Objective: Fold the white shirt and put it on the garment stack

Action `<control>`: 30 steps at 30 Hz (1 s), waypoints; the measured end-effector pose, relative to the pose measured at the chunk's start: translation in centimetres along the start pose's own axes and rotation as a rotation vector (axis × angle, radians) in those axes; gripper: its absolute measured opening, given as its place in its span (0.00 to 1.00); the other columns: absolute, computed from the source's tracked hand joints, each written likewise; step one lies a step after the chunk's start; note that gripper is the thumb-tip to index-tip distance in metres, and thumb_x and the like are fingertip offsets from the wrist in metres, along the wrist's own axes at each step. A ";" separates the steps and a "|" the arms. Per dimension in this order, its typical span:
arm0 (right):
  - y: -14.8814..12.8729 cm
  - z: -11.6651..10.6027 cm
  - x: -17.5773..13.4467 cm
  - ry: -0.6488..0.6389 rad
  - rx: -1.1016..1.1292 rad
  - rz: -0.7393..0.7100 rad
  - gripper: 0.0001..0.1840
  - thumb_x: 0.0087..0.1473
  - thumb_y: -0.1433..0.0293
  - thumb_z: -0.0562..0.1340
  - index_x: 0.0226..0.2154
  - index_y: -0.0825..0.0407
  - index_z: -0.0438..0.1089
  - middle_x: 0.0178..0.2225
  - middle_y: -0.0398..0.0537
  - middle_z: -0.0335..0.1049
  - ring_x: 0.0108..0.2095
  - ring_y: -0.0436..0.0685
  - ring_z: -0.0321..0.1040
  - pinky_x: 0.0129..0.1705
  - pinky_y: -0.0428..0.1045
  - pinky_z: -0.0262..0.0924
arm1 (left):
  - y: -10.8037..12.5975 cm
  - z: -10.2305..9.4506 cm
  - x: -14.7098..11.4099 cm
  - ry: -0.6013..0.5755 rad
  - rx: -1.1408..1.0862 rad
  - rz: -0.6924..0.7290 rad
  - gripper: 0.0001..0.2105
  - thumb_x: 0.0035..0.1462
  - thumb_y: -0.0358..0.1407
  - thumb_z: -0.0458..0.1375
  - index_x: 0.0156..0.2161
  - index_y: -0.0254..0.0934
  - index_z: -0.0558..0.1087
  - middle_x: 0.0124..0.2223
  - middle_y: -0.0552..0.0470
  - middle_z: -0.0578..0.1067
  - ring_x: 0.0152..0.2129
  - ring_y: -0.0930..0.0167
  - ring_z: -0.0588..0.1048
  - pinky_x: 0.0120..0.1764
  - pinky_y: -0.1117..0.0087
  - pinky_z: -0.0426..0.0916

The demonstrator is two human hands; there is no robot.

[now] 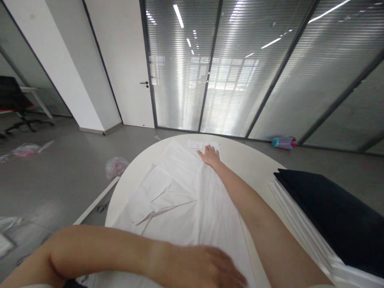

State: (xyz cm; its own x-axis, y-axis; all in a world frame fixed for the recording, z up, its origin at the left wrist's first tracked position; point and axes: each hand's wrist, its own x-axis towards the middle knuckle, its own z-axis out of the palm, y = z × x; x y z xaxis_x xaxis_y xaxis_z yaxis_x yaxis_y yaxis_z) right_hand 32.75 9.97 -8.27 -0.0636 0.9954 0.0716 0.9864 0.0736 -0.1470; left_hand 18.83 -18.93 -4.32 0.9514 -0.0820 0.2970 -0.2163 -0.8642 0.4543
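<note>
A white cloth garment (180, 224) lies spread lengthwise over the round white table (255, 154), with folds and a slit-like opening on its left part. My right hand (210, 155) rests flat on the garment's far end, fingers spread, beside a folded band of the same cloth. My left hand (207, 266) reaches across the near part of the garment, palm down, with its fingers stretched to the right and slightly blurred. Whether its fingertips press on the cloth is hard to see.
A stack of white boards or folded cloth with a dark navy top piece (333, 212) stands at the table's right. Crumpled clear plastic (116, 167) lies on the floor at left. A blue-and-red striped bundle (284, 143) lies by the glass partition. An office chair (13, 98) stands far left.
</note>
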 end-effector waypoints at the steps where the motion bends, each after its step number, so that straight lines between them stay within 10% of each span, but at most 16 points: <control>1: -0.5 -0.6 -0.4 0.039 -0.031 -0.018 0.39 0.66 0.50 0.44 0.67 0.63 0.51 0.69 0.65 0.45 0.68 0.71 0.42 0.65 0.64 0.39 | -0.2 -2.2 -1.9 0.096 0.008 -0.123 0.13 0.66 0.38 0.52 0.44 0.34 0.78 0.52 0.47 0.78 0.51 0.68 0.75 0.56 0.71 0.66; 5: -4.7 -3.1 -3.6 0.149 -0.143 -0.277 0.24 0.66 0.65 0.47 0.54 0.60 0.69 0.57 0.67 0.65 0.58 0.70 0.60 0.58 0.61 0.50 | -3.6 -10.4 -11.3 0.606 0.101 -1.005 0.19 0.67 0.42 0.49 0.43 0.28 0.75 0.42 0.51 0.78 0.39 0.71 0.76 0.45 0.72 0.68; 9: -11.4 -4.7 -10.1 0.069 -0.132 -0.638 0.16 0.64 0.66 0.52 0.39 0.50 0.76 0.43 0.54 0.75 0.44 0.60 0.70 0.48 0.55 0.58 | -8.5 -15.5 -19.6 0.829 -0.145 -1.428 0.21 0.69 0.40 0.44 0.47 0.21 0.70 0.38 0.47 0.79 0.33 0.75 0.75 0.40 0.74 0.69; 14: -18.9 -5.8 -21.4 0.139 -0.052 -1.643 0.13 0.65 0.68 0.54 0.41 0.53 0.74 0.42 0.52 0.74 0.40 0.56 0.70 0.40 0.52 0.59 | -12.6 -17.0 -22.2 0.869 -0.313 -1.626 0.10 0.60 0.41 0.58 0.41 0.37 0.73 0.35 0.45 0.79 0.28 0.71 0.76 0.35 0.72 0.73; 16: -21.1 -5.2 -25.1 0.137 0.016 -1.827 0.13 0.66 0.67 0.55 0.47 0.51 0.73 0.49 0.51 0.73 0.44 0.55 0.70 0.41 0.51 0.60 | -13.6 -17.0 -21.5 0.875 -0.341 -1.665 0.10 0.57 0.40 0.61 0.41 0.36 0.72 0.34 0.47 0.78 0.26 0.71 0.75 0.34 0.71 0.73; 23: -25.5 -0.2 -29.1 -0.130 -0.075 -1.741 0.24 0.67 0.52 0.51 0.50 0.47 0.73 0.45 0.47 0.78 0.44 0.59 0.75 0.45 0.54 0.64 | -14.6 -16.7 -19.8 0.829 -0.393 -1.648 0.06 0.52 0.34 0.64 0.33 0.33 0.74 0.32 0.48 0.78 0.27 0.71 0.75 0.32 0.72 0.72; 30: -27.0 -0.1 -29.2 -0.330 -0.215 -1.758 0.19 0.65 0.54 0.55 0.41 0.45 0.77 0.39 0.45 0.79 0.50 0.64 0.72 0.56 0.65 0.58 | -16.7 -15.8 -19.8 0.775 -0.272 -1.673 0.06 0.51 0.31 0.65 0.27 0.31 0.75 0.20 0.56 0.69 0.19 0.75 0.67 0.24 0.74 0.61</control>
State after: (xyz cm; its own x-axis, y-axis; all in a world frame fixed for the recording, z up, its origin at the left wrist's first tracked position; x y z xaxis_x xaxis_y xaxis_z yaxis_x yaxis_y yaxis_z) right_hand 8.00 -21.05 -6.25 -0.9458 -0.2582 -0.1968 -0.2625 0.9649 -0.0044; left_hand 0.10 4.98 -4.52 -0.0961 0.9455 -0.3112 0.6215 0.3012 0.7232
